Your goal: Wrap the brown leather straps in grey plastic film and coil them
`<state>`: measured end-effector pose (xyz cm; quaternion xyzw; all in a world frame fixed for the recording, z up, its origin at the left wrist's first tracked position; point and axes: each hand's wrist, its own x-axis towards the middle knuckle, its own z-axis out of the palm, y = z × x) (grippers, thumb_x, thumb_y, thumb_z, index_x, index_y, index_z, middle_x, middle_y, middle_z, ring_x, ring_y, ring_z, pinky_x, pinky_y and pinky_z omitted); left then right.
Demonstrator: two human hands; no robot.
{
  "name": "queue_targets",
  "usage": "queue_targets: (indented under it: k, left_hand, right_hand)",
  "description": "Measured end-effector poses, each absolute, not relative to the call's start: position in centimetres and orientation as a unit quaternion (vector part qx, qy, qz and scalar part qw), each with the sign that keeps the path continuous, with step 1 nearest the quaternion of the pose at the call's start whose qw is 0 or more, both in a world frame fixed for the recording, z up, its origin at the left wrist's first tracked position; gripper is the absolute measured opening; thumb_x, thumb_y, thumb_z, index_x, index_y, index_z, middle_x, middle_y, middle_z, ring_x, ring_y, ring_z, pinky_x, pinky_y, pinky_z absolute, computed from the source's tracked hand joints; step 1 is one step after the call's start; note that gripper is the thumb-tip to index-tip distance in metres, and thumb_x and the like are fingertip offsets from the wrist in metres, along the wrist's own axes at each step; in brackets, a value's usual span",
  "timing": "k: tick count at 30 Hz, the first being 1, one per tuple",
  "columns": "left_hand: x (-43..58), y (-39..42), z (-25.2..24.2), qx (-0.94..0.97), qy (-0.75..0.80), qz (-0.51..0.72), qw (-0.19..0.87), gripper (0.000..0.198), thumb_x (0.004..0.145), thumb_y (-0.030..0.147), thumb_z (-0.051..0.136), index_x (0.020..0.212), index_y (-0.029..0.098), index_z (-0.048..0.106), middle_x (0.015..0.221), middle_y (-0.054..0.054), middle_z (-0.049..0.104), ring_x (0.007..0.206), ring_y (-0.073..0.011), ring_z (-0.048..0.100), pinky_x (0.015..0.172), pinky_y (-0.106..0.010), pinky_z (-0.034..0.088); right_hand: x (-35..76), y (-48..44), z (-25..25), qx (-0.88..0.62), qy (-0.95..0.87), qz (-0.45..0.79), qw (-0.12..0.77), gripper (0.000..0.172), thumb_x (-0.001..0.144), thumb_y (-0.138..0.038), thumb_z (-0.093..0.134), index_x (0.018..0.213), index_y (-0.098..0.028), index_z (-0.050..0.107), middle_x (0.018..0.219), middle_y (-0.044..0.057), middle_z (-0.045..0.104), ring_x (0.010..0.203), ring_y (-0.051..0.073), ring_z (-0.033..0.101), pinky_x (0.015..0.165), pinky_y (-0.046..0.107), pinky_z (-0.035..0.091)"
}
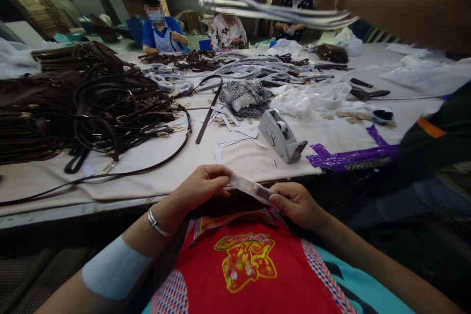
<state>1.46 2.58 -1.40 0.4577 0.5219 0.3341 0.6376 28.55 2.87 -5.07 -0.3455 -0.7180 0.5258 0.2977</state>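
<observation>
Over my lap, just in front of the table edge, my two hands hold a narrow packet in translucent wrapping [252,188] with something dark inside its right part. My left hand [204,184] pinches its left end between thumb and fingers. Its right end is gripped in my right hand [296,203], thumb on top. What the dark content is, I cannot make out. A grey tape dispenser [277,135] stands on the table beyond my right hand. White paper strips [235,127] lie to its left.
Dark brown straps with metal buckles [121,103] are heaped on the left. Behind the dispenser lie clear plastic bags [312,98]. Purple tape [349,157] covers the table edge at right. A co-worker's arm [401,5] carries pale straps [272,10] across the upper right. Several people sit or stand opposite.
</observation>
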Motion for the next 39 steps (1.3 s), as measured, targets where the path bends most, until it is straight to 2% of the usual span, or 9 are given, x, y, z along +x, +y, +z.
queue_targets:
  k: [3,6,10,13,16,25,29,32,39]
  left_hand:
    - [1.6,2.8,-1.8,0.498,0.54,0.331,0.592,0.018,0.074,0.027,0.07,0.086,0.015,0.074,0.077,-0.001,0.071,0.063,-0.0118,0.062,0.063,-0.023,0.054]
    - [1.8,3.0,-2.2,0.5,0.529,0.33,0.6,0.016,0.075,0.028,0.07,0.085,0.016,0.075,0.075,-0.001,0.072,0.063,-0.0119,0.063,0.061,-0.022,0.054]
    - [1.4,3.4,-1.9,0.497,0.497,0.297,0.646,0.031,0.076,0.038,0.074,0.098,0.016,0.074,0.081,-0.005,0.075,0.071,-0.016,0.068,0.062,-0.025,0.056]
    - [0.9,3.8,-1.4,0.511,0.48,0.257,0.665,0.034,0.078,0.045,0.073,0.089,0.013,0.075,0.076,-0.006,0.072,0.066,-0.014,0.065,0.06,-0.023,0.055]
    - [0.8,4.1,-1.5,0.508,0.487,0.247,0.666,0.032,0.074,0.042,0.077,0.083,0.012,0.074,0.072,-0.004,0.069,0.064,-0.0119,0.062,0.06,-0.022,0.055]
    - [1.2,3.8,-1.9,0.438,0.497,0.232,0.713,0.032,0.063,0.034,0.084,0.083,0.012,0.072,0.076,-0.003,0.067,0.068,-0.0133,0.062,0.061,-0.024,0.054]
    - [1.5,3.6,-1.3,0.446,0.464,0.236,0.728,0.027,0.066,0.031,0.082,0.074,0.011,0.065,0.087,-0.006,0.068,0.071,-0.0121,0.061,0.064,-0.023,0.053]
    - [1.4,3.6,-0.7,0.465,0.457,0.253,0.715,0.021,0.067,0.02,0.079,0.068,0.012,0.06,0.102,-0.008,0.068,0.077,-0.0114,0.061,0.067,-0.02,0.051]
    - [0.2,3.4,-0.6,0.428,0.464,0.277,0.724,0.018,0.063,0.015,0.073,0.063,0.012,0.055,0.115,-0.012,0.066,0.083,-0.0153,0.064,0.069,-0.025,0.055]
  right_hand:
    - [28.5,2.9,-5.1,-0.337,-0.728,0.519,0.296,0.038,0.094,-0.043,0.055,0.071,-0.014,0.061,0.061,-0.001,0.052,0.055,0.01,0.045,0.051,0.021,0.037]
    - [28.6,3.0,-5.2,-0.336,-0.727,0.523,0.292,0.037,0.094,-0.043,0.055,0.072,-0.013,0.061,0.061,-0.001,0.053,0.055,0.01,0.046,0.051,0.021,0.037]
    - [28.7,2.9,-5.4,-0.341,-0.728,0.518,0.292,0.039,0.094,-0.045,0.055,0.071,-0.013,0.062,0.06,-0.001,0.053,0.054,0.01,0.046,0.051,0.021,0.037]
    - [28.7,2.8,-5.5,-0.334,-0.736,0.514,0.288,0.04,0.094,-0.046,0.054,0.071,-0.014,0.062,0.06,-0.001,0.054,0.055,0.01,0.047,0.051,0.021,0.038]
    - [28.7,2.7,-5.5,-0.333,-0.743,0.507,0.283,0.04,0.095,-0.046,0.053,0.072,-0.014,0.062,0.06,0.0,0.055,0.055,0.011,0.048,0.05,0.021,0.039]
    - [28.5,2.7,-5.4,-0.335,-0.747,0.499,0.284,0.04,0.095,-0.045,0.053,0.073,-0.014,0.065,0.061,0.001,0.06,0.054,0.011,0.051,0.049,0.02,0.041]
    - [28.4,2.7,-5.6,-0.354,-0.748,0.496,0.264,0.041,0.094,-0.048,0.053,0.076,-0.014,0.066,0.062,0.001,0.061,0.057,0.012,0.054,0.051,0.021,0.043]
    - [28.9,3.0,-5.8,-0.36,-0.75,0.501,0.239,0.039,0.092,-0.049,0.056,0.08,-0.014,0.067,0.066,0.002,0.064,0.061,0.014,0.057,0.055,0.022,0.045]
    - [31.0,3.1,-5.7,-0.362,-0.753,0.513,0.198,0.032,0.082,-0.036,0.072,0.105,-0.015,0.068,0.089,0.004,0.072,0.076,0.018,0.064,0.068,0.026,0.051]
